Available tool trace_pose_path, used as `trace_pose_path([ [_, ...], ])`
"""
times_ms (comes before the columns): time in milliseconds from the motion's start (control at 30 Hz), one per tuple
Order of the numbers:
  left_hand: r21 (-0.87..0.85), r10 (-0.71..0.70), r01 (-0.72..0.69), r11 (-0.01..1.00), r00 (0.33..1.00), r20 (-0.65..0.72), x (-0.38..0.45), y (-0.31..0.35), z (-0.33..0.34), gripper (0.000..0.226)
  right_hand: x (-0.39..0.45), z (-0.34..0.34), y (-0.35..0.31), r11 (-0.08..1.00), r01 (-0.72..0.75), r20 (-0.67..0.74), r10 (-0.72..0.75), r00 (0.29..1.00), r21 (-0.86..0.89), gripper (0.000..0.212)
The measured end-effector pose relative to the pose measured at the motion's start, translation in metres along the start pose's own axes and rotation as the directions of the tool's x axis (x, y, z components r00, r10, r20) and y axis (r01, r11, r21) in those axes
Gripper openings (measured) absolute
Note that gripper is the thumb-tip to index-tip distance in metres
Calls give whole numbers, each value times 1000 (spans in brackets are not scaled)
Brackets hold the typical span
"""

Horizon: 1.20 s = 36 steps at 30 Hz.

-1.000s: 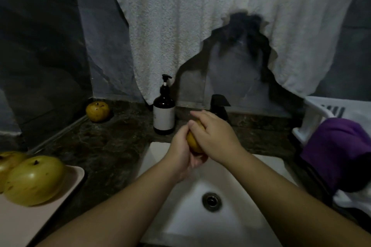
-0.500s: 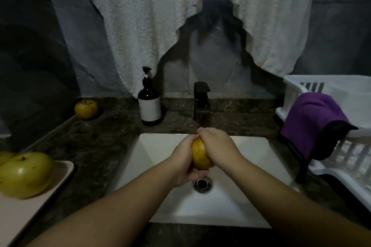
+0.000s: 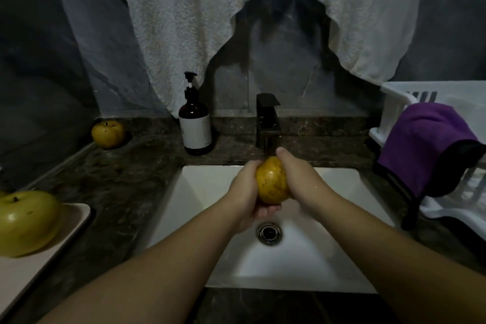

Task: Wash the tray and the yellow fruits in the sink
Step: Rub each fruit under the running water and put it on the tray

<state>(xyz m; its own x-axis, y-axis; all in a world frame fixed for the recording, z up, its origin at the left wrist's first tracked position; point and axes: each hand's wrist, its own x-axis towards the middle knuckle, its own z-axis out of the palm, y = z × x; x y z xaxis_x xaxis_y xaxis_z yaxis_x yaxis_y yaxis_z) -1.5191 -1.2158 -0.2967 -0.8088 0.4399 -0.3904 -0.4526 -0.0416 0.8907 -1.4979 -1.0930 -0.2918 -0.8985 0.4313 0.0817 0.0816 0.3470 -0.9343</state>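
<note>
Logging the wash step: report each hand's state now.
Left hand: holding the round yellow speckled fruit.
Right hand: holding the same fruit.

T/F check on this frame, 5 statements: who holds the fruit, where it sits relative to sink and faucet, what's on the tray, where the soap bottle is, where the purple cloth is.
1. Both hands hold one yellow fruit. True: the left hand and right hand cup the held fruit between them.
2. The held fruit lies on the sink floor by the drain. False: it is held up over the sink, in front of the faucet, above the drain.
3. The tray is bare. False: a green-yellow fruit sits on the tray.
4. The soap bottle stands left of the faucet. True.
5. The purple cloth lies in the sink. False: it hangs over the white rack on the right.
</note>
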Motion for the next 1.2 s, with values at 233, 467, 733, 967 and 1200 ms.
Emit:
trace_pose_path([
  [233, 11, 83, -83, 996, 996, -15, 2, -2, 4, 43, -1, 1, -1, 995, 102, -55, -103, 993, -10, 31],
  [467, 32, 167, -166, 986, 986, -28, 3, -1, 6, 40, -14, 1, -6, 924, 287, -62, -311, 948, -252, 41],
  [733, -8, 176, -176, 984, 984, -25, 0, -2, 7, 41, -18, 8, -7, 916, 303, -114, -341, 933, -261, 44],
  [967, -40, 185, -185, 982, 983, 12, 1, -3, 11, 40, -23, 4, -5, 910, 344, -148, -382, 912, -230, 40],
  [1200, -19, 205, -205, 979, 979, -21, 0, 2, 8, 33, -25, -1, -12, 955, 293, -140, -283, 949, 55, 25],
])
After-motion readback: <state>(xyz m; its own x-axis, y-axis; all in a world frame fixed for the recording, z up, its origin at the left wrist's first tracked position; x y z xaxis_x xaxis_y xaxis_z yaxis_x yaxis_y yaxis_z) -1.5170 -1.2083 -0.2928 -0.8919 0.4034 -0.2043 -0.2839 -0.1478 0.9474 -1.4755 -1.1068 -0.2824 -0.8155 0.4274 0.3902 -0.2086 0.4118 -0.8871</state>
